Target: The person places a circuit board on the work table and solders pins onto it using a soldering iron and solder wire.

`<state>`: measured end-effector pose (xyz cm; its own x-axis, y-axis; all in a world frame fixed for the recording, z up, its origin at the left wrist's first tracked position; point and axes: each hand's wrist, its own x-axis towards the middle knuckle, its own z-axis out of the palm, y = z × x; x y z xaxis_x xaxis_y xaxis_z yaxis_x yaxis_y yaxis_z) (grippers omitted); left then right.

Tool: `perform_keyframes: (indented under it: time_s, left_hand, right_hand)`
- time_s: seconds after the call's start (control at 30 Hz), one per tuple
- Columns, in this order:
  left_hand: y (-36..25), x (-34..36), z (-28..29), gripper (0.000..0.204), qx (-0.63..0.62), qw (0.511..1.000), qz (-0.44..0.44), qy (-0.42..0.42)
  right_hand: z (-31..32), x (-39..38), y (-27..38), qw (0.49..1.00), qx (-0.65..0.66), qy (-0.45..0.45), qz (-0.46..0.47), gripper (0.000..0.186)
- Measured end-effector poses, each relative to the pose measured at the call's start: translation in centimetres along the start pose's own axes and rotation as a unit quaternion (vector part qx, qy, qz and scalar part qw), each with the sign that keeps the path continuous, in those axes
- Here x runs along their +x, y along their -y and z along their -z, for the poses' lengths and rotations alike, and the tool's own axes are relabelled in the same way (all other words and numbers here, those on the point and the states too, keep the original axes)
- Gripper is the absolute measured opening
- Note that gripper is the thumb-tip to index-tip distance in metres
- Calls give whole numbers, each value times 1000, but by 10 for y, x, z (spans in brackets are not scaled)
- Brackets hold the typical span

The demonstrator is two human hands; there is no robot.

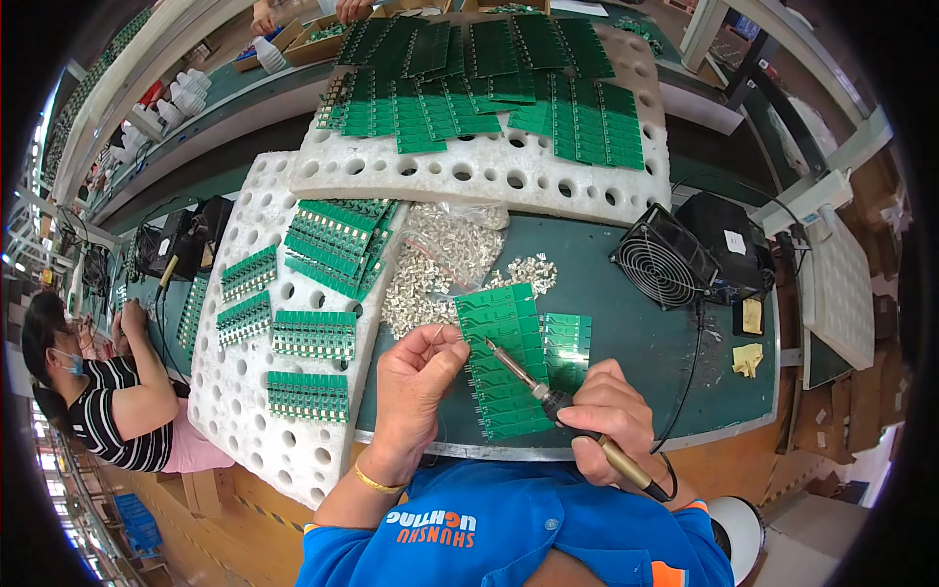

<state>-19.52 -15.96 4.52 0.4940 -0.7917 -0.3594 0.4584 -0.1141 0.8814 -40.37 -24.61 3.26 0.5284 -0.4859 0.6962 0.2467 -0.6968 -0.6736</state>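
My right hand (608, 421) grips a soldering iron (626, 464) by its dark and brass-coloured handle. Its metal tip points up and left, at the left part of a green circuit board panel (501, 391) in front of me. My left hand (419, 377) is pinched closed at the panel's left edge, on what looks like a thin strand of solder wire, mostly hidden by the fingers. Another, smaller green board (569, 342) lies partly under the panel's right side. Beyond the panel are a heap of small metal parts (419, 292) and a clear plastic bag (460, 240) of them.
At left, a white foam sheet (240, 377) with holes bears several populated boards (315, 335). A second foam sheet (421, 181) at the back carries many green boards (430, 98). A black fan (660, 259) and a dark box (719, 240) stand right. A co-worker (117, 391) sits left.
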Motion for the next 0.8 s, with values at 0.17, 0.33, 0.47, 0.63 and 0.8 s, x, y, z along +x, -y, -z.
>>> perform_keyframes:
  time_s: [0.17,0.33,0.47,0.63,0.8]
  left_hand:
    - [1,-2,5,14,-7,1000,-23,11]
    - [-1,-5,2,13,11,999,-36,3]
    - [-1,-7,4,11,36,998,-58,-2]
    - [-1,-13,8,11,42,997,-65,-7]
    - [8,-20,18,10,68,995,-72,-16]
  right_hand:
    - [-2,0,-1,1000,-7,6,12,25]
    - [-2,-2,0,1000,12,-18,-4,28]
    - [-1,-2,-3,1000,21,-11,8,32]
    - [-3,-1,-2,1000,20,0,13,37]
    - [-8,-4,3,1000,23,13,12,37]
